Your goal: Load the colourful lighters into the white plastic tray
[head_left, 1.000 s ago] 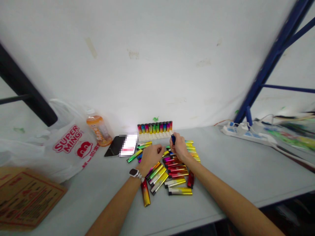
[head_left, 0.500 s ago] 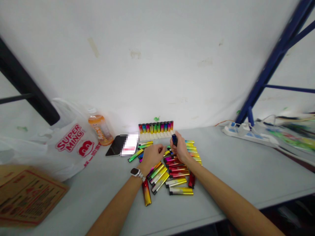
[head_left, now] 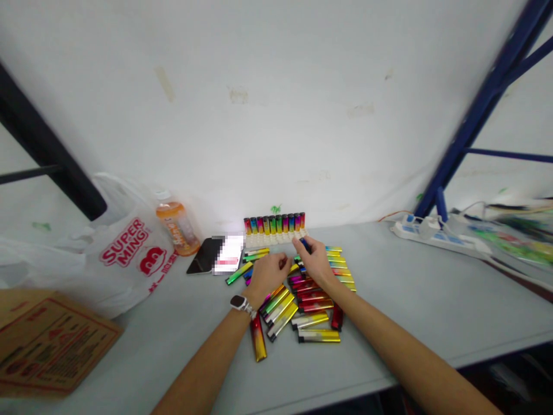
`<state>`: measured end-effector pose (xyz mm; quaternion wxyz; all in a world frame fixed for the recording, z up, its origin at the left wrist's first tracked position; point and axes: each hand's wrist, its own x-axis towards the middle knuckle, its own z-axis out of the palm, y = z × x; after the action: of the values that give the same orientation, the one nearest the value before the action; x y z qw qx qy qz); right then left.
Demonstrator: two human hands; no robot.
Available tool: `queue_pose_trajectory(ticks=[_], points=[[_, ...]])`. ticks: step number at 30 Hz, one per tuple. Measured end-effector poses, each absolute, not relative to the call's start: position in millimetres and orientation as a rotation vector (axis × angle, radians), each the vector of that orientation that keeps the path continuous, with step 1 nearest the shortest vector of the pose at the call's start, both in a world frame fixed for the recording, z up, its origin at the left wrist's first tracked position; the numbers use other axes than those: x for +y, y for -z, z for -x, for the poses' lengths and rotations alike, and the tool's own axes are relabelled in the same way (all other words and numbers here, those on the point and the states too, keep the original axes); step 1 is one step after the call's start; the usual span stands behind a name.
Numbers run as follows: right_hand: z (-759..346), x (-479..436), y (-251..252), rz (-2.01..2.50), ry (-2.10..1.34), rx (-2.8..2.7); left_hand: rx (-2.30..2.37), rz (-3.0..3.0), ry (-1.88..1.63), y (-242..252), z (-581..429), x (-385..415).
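Note:
Several coloured lighters stand upright in a row [head_left: 275, 224] in a white rack [head_left: 273, 238] by the wall. My right hand [head_left: 314, 258] is closed on a lighter [head_left: 305, 244] whose dark top shows, just in front of the rack's right end. My left hand [head_left: 272, 273], with a watch at the wrist, is curled over the loose lighters; whatever its fingers hold, if anything, is hidden. More lighters, red [head_left: 315, 306], yellow and silver [head_left: 319, 335], and green [head_left: 239, 273], lie around and below both hands.
At the left are a cardboard box [head_left: 56, 346], a white plastic bag [head_left: 125, 259], an orange bottle [head_left: 178, 225] and a dark tablet or phone [head_left: 206, 255]. A white power strip [head_left: 440, 237] lies at the right near a blue metal frame [head_left: 475, 109].
My right hand has turned, so less of the lighter's dark top shows, and its thumb now lies over the lighter. My left hand has hardly moved.

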<state>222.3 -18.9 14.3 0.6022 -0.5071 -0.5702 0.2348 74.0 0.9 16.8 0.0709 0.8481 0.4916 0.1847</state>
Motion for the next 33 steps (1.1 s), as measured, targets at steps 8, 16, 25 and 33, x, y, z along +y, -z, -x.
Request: queue_pose_trajectory(ticks=[8,16,25,33], points=[[-220.2,-22.0,-15.5,1.261,-0.391,-1.421,1.491,-2.577,-0.551,-14.9,-73.9,1.8],[-219.9,-20.6,-14.2,1.257,-0.404,-1.412,1.499,-2.579,-0.537,-16.0,-73.7,1.4],[-225.0,-18.4,-13.6,1.077,-0.595,-1.525,1.475,-2.555,-0.569,-16.3,-74.4,1.4],[-271.6,9.7,-25.1,1.205,-0.394,-1.604,1.447,-2.531,-0.628,-14.0,-72.9,2.5]])
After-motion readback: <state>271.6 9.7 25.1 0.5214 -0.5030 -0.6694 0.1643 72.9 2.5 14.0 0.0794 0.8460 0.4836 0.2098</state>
